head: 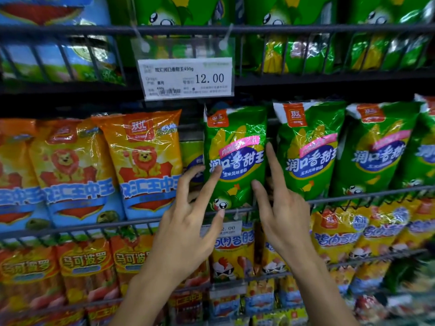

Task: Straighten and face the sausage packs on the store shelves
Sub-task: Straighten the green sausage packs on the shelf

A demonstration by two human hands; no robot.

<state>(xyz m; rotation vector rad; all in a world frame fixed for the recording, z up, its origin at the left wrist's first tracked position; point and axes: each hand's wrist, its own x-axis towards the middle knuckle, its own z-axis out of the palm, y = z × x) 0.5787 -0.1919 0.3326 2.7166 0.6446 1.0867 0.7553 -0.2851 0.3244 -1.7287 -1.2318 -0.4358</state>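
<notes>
**Green pack upright between your spread fingers**

The green sausage pack [235, 156] stands upright on the middle wire shelf [353, 200], facing you, just right of the orange lion packs [143, 165] and left of more green packs [308, 149]. Your left hand [188, 222] touches its left edge with straight, spread fingers; your right hand [282, 208] touches its right edge the same way, neither gripping. A price tag [186, 77] reading 12.00 hangs from the rack above; yellow packs [334, 234] fill the shelf below

Both arms reach up — left grip [188, 222] and right grip [282, 208] with fingers spread, loosely extended.
</notes>
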